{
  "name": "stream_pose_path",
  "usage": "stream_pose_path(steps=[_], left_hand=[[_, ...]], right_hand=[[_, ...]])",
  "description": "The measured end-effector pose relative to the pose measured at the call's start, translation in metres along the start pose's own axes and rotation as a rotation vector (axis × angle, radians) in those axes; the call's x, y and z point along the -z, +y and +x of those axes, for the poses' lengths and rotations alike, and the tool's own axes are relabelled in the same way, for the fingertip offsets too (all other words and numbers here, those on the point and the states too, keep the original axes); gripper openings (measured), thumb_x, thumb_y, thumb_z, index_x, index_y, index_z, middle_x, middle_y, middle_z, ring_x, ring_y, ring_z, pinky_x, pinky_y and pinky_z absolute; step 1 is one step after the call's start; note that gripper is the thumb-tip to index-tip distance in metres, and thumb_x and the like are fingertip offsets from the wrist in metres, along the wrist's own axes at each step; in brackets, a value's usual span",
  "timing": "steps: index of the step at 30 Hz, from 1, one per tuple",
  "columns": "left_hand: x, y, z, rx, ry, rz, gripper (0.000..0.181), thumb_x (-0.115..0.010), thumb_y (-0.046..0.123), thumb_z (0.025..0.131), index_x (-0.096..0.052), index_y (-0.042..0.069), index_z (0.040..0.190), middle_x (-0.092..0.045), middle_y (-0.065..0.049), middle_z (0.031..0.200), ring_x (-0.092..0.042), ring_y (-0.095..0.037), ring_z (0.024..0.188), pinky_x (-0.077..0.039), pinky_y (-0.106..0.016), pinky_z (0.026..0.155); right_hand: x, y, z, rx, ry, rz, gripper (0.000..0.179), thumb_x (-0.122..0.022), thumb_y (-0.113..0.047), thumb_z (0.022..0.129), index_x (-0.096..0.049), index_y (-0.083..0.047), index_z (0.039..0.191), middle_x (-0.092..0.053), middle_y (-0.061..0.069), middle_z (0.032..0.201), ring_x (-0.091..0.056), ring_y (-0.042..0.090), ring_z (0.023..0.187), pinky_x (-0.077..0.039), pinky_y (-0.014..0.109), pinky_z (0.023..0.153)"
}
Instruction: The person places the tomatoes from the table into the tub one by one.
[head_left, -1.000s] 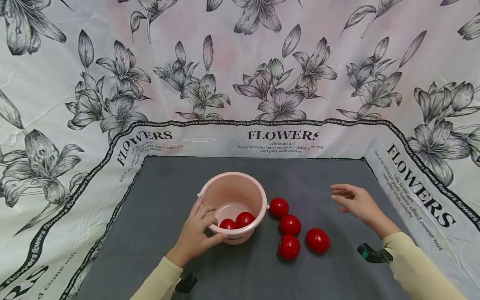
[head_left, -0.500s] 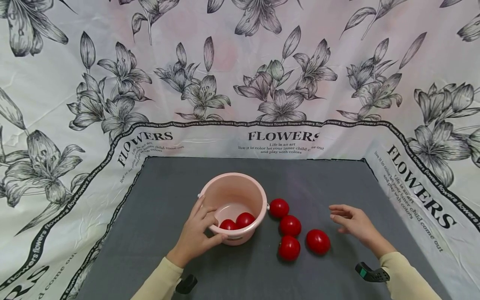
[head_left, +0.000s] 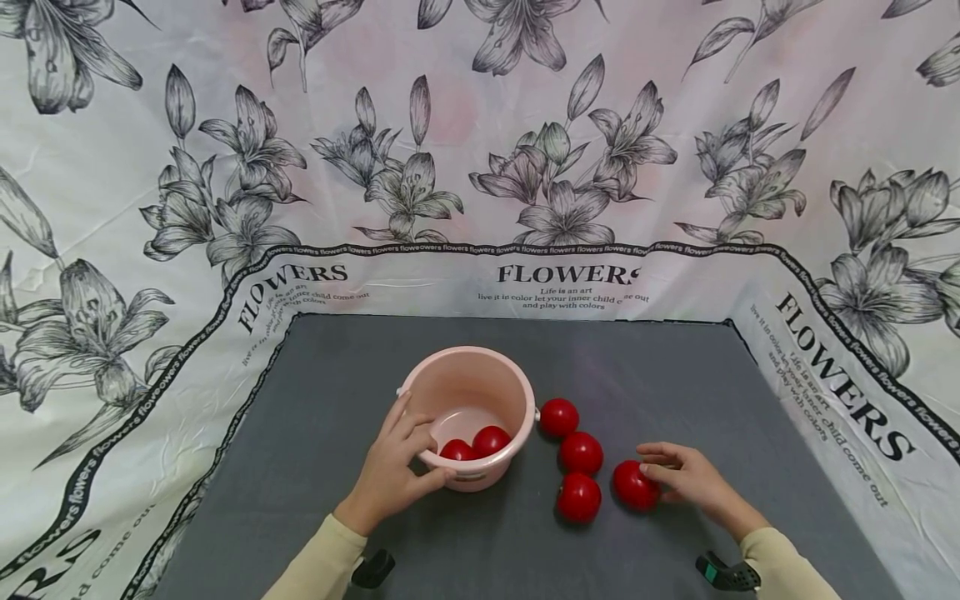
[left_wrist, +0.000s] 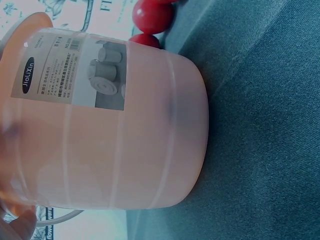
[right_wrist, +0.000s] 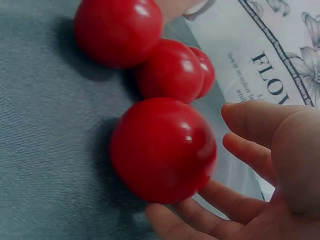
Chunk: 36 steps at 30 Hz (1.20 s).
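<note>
A pale pink bucket [head_left: 468, 375] stands on the dark grey table, tilted view into its mouth showing two red tomatoes [head_left: 491, 439] at the bottom. My left hand [head_left: 393, 467] grips its near left rim, fingers over the edge and thumb along the front. In the left wrist view the bucket's labelled side [left_wrist: 110, 130] fills most of the picture. To the right, my right hand [head_left: 690, 481] is at the rightmost loose tomato [head_left: 636, 486]. The right wrist view shows the fingers spread around that tomato [right_wrist: 162, 150], the thumb [right_wrist: 250, 117] apart from it.
Several other tomatoes [head_left: 579, 497] lie in a rough line between the bucket and my right hand. A floral white cloth [head_left: 562, 283] with black lettering borders the grey tabletop [head_left: 360, 350] at the back and sides.
My right hand has come down and leftward from the right side of the table to the rightmost tomato. The left hand and bucket have stayed in place.
</note>
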<state>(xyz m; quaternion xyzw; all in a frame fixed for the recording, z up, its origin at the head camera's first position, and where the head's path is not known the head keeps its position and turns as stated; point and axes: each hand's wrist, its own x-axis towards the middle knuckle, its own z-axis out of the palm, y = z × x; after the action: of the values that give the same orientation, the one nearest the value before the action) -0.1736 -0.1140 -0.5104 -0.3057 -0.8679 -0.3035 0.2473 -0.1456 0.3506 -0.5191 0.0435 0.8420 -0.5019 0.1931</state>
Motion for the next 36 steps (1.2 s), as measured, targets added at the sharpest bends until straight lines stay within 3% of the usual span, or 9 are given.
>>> stream_pose_path(steps=[18, 27, 33, 36], left_hand=[[-0.001, -0.001, -0.001, -0.003, 0.007, 0.0, 0.051, -0.059, 0.071, 0.089, -0.067, 0.021, 0.08, -0.071, -0.006, 0.12, -0.045, -0.041, 0.14, -0.05, -0.066, 0.104], [-0.001, -0.002, -0.002, 0.0, 0.0, -0.013, 0.044, -0.067, 0.064, 0.088, -0.067, 0.021, 0.082, -0.071, -0.009, 0.123, -0.044, -0.041, 0.142, -0.054, -0.062, 0.1], [0.0, -0.002, -0.001, 0.005, -0.009, -0.024, 0.049, -0.063, 0.067, 0.089, -0.068, 0.019, 0.082, -0.071, -0.01, 0.123, -0.043, -0.04, 0.142, -0.052, -0.062, 0.103], [0.0, -0.002, 0.0, 0.017, -0.021, -0.03, 0.042, -0.07, 0.061, 0.086, -0.068, 0.019, 0.083, -0.071, -0.011, 0.124, -0.042, -0.039, 0.144, -0.052, -0.062, 0.104]], right_hand=[[-0.013, 0.001, -0.001, -0.019, 0.007, -0.023, 0.05, -0.068, -0.023, 0.099, -0.056, 0.004, 0.138, -0.062, 0.028, 0.133, -0.068, 0.025, 0.105, -0.065, 0.041, 0.076], [-0.013, 0.003, 0.0, -0.021, 0.01, -0.012, 0.049, -0.068, -0.023, 0.098, -0.057, 0.005, 0.137, -0.063, 0.028, 0.131, -0.069, 0.023, 0.102, -0.065, 0.041, 0.075], [-0.012, 0.004, -0.001, -0.021, 0.009, 0.002, 0.049, -0.067, -0.024, 0.099, -0.056, 0.006, 0.137, -0.063, 0.028, 0.13, -0.069, 0.021, 0.099, -0.064, 0.04, 0.075], [-0.011, 0.004, -0.001, -0.019, 0.009, 0.01, 0.05, -0.066, -0.025, 0.1, -0.056, 0.006, 0.138, -0.063, 0.028, 0.129, -0.069, 0.021, 0.098, -0.064, 0.039, 0.075]])
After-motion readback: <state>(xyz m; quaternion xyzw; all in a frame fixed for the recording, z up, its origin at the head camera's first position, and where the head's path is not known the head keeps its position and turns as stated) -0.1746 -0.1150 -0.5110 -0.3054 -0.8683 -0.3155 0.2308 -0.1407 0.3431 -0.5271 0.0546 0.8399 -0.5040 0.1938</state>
